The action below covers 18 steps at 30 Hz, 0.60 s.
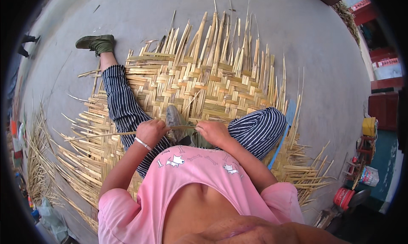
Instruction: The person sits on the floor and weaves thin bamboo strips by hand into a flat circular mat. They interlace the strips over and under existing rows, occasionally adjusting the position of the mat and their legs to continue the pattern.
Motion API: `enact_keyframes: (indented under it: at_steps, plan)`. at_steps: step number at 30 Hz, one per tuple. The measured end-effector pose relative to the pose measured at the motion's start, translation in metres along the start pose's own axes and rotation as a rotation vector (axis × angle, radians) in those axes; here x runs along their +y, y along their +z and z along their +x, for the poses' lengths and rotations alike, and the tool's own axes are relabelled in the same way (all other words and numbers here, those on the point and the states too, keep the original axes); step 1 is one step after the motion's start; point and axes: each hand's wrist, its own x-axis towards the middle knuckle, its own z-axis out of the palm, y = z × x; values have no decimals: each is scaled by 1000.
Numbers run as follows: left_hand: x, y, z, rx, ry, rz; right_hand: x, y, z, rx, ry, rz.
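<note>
Both hands hold one long, flat reed strip (182, 127) level in front of my body. My left hand (152, 131), with a white bracelet at its wrist, is closed round the strip, whose tail runs out to the left across my striped trouser leg. About a hand's width away, my right hand (212, 132) pinches the strip near its right end. Below them spreads a partly woven reed mat (221, 91) with a crossed pattern. Loose reed ends (208, 39) fan out along its far edge and both sides. I sit on the mat, one leg stretched out and the other bent.
A heap of loose reeds (40, 159) lies on the grey floor at the left. A blue strip (282, 135) runs beside my bent knee. At the right stand a red round container (343, 198), a white bucket (369, 176) and a yellow container (369, 127). Someone's dark-clad legs (26, 46) show far left.
</note>
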Motion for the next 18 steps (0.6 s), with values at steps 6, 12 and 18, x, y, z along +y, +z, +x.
enact_keyframes:
  at_steps: [6, 12, 18]
  plan:
    - [-29, -17, -23, -30, -162, 104, 29, -5, -13, 54, 34, -109]
    - [-58, -21, -44, -27, -323, 180, 40, -16, -17, 125, 35, -141]
    - [-90, -32, -62, -120, -600, 216, 54, -31, -8, 161, 67, -285]
